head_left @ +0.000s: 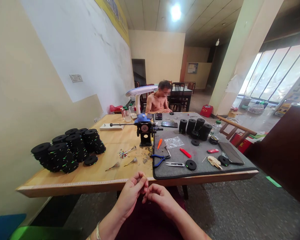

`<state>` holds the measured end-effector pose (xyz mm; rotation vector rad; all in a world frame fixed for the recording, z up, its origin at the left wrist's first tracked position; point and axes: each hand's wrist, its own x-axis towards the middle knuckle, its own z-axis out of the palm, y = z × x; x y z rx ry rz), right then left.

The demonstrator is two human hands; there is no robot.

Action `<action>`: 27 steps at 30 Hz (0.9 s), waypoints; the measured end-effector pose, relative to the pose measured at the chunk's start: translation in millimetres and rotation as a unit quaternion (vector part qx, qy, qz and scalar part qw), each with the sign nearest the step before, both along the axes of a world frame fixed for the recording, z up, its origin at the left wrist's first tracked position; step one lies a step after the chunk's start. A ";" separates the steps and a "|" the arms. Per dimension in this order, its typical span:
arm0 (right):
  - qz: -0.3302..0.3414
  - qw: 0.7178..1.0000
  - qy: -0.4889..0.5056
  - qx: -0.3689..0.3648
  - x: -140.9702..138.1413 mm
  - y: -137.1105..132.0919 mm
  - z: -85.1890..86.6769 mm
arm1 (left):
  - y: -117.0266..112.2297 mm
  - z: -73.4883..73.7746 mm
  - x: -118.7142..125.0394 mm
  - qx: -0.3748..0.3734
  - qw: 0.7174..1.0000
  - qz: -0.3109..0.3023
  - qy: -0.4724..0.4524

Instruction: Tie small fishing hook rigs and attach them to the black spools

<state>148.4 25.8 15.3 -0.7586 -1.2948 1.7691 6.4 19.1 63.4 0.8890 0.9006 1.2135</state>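
My left hand (pixel 135 190) is raised just off the table's front edge, thumb and fingertips pinched together. Close beside it, my right hand (pixel 158 197) is also pinched, its fingertips almost meeting the left ones. Whatever lies between the fingers is too small to make out. Beyond the hands lie blue-handled pliers (pixel 160 160), silver thread snips (pixel 175 164) and a black foam spool (pixel 191 164). Two small bundles of thin bristle-like pieces (pixel 131 161) rest on the bare wood to the left, with a scatter of coloured beads (pixel 123 153) behind them.
A black hand-cranked winding device (pixel 144 131) stands mid-table beside a white lamp (pixel 140 95). Stacks of black spools rise at left (pixel 61 156) and back right (pixel 199 125). An orange screwdriver (pixel 159 144) and red marker (pixel 185 153) lie on the grey mat (pixel 170 173). Another person (pixel 158 101) sits opposite.
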 end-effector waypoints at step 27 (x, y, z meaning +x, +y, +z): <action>-0.094 0.991 0.020 -0.098 -29.2 9.2 -22.5 | 72.8 -34.9 -75.3 0.178 0.830 0.178 0.498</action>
